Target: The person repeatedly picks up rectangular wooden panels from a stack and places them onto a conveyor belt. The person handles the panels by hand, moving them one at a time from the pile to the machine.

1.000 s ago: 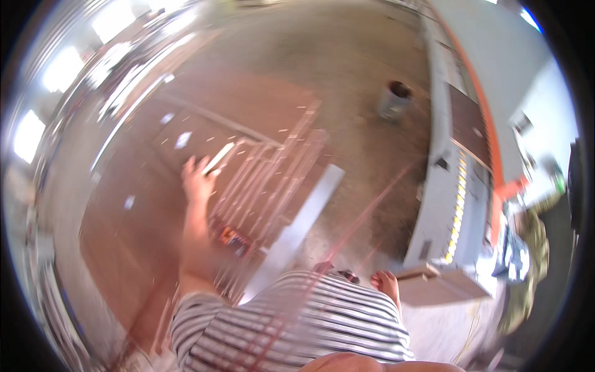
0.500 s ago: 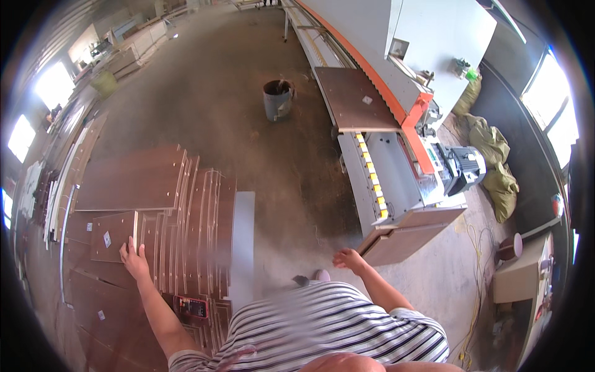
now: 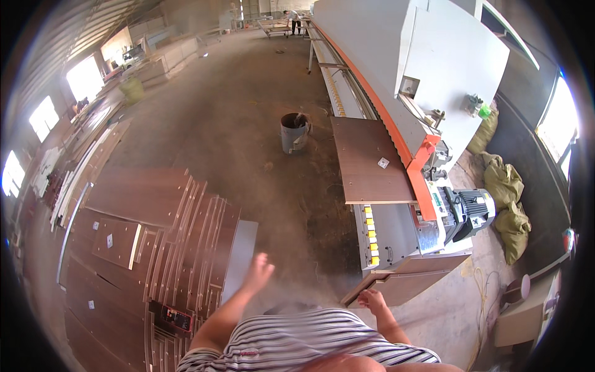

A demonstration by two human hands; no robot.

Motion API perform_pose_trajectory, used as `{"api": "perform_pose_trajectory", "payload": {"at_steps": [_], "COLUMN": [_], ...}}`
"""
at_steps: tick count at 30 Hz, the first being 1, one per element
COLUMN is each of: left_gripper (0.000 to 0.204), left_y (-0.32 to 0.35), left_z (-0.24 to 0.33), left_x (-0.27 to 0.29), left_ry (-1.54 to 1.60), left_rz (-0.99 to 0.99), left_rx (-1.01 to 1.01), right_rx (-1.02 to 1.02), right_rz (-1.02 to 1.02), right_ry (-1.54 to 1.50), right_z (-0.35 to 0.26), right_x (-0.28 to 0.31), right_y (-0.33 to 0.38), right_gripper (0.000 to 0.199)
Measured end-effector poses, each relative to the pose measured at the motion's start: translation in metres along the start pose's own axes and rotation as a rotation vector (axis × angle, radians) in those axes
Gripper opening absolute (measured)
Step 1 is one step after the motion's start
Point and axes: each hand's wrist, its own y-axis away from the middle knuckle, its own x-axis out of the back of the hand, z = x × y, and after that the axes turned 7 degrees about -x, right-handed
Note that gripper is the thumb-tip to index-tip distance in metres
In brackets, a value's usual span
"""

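My left hand (image 3: 259, 271) hangs open in the air, fingers spread, just right of a stack of brown wooden panels (image 3: 161, 235) leaning on edge. It holds nothing. My right hand (image 3: 370, 300) is low by my striped shirt, near the corner of a brown board (image 3: 403, 280) at the front of the big machine; its fingers look loosely curled and empty. A brown panel (image 3: 370, 160) lies flat on the machine's infeed table.
A long white and orange machine (image 3: 403, 80) runs along the right. A grey bucket (image 3: 294, 131) stands on the concrete floor. Yellow-green sacks (image 3: 505, 198) lie at the far right. A small red and black device (image 3: 176, 318) rests on the panels.
My left hand has left the panel stack and swung right into the air. The view has tilted up toward the machine. My right hand stays near the machine's front.
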Motion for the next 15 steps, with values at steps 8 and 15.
{"api": "perform_pose_trajectory", "payload": {"at_steps": [8, 15], "left_gripper": [0.032, 0.04], "left_y": [-0.029, -0.073], "left_z": [0.085, 0.111], "left_x": [-0.088, -0.117], "left_ry": [0.596, 0.902], "left_rz": [-0.549, -0.507], "left_rx": [0.215, 0.583], "right_rx": [0.092, 0.504], "right_rz": [0.082, 0.361], "right_ry": [-0.144, -0.188], "right_z": [-0.036, -0.105], "right_x": [0.029, 0.062], "right_y": [0.016, 0.062], "right_gripper": [0.023, 0.038]}}
